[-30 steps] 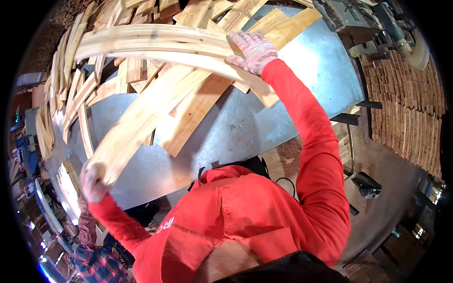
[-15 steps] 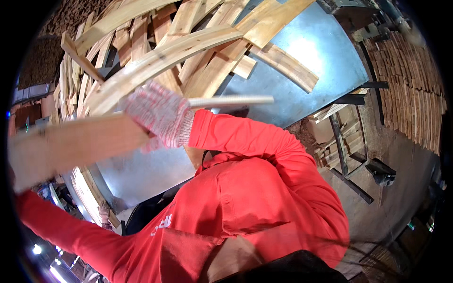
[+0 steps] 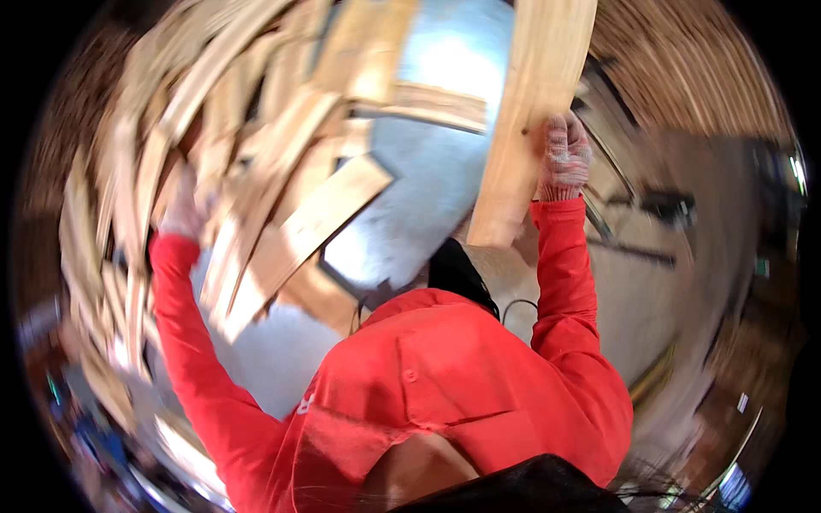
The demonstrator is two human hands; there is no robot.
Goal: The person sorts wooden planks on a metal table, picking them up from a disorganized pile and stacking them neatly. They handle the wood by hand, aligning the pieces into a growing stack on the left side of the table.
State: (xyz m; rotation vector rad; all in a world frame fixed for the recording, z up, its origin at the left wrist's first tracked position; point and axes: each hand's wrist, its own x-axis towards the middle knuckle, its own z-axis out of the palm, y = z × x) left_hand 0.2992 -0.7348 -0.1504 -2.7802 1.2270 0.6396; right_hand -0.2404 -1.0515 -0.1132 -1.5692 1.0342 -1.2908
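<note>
My right hand (image 3: 564, 161), in a knitted red-and-white glove, is closed on the right edge of a long, wide wooden board (image 3: 532, 94). The board stands out ahead of me at the right, its near end above the floor and its far end cut off by the top of the picture. On the left, my gloved left hand (image 3: 183, 205) is blurred by motion. Its thumb looks apart from the fingers, and it reaches in among the heaped wooden planks (image 3: 265, 188). No plank is plainly in its grip.
Under the heap lies a shiny metal tabletop (image 3: 402, 205). A short plank (image 3: 440, 107) rests across its far part. Stacked wood strips (image 3: 684, 60) fill the far right, and a dark metal frame (image 3: 633, 248) stands on the floor at the right.
The board has swung from my left side across to the far right, in my right hand. My left hand has come off its end and moved to the heap. My view has turned.
</note>
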